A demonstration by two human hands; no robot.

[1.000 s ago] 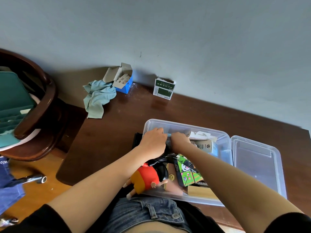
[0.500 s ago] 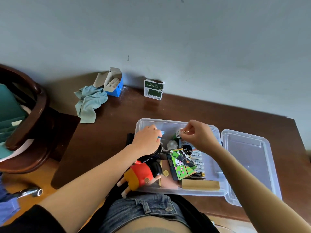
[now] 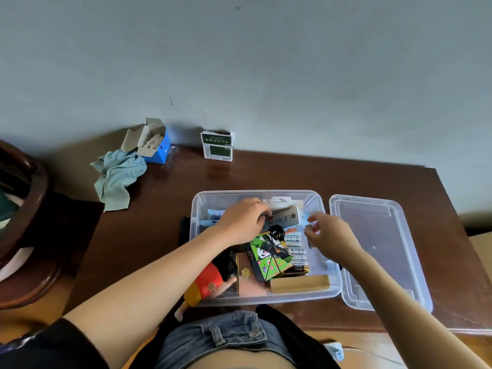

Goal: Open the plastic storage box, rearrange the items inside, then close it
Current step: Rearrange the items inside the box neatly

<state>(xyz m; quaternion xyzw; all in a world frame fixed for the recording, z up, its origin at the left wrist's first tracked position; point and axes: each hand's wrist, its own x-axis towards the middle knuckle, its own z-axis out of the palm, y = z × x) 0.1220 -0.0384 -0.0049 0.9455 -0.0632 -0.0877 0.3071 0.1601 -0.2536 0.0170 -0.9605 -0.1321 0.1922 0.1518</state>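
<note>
Clear plastic storage box (image 3: 202, 209), lid off, is sitting on the dark wooden table (image 3: 159, 209) at its near edge, with both hands reaching inside: the left hand (image 3: 243, 219) is gripping a tan carton (image 3: 286, 217) at the box's far wall, and the right hand (image 3: 331, 235) is pinching a small object, too small to identify. The lid (image 3: 378, 249) is lying just right of the box; a green patterned pack (image 3: 269, 258), batteries (image 3: 296, 249) and a wooden block (image 3: 299, 283) are resting inside.
</note>
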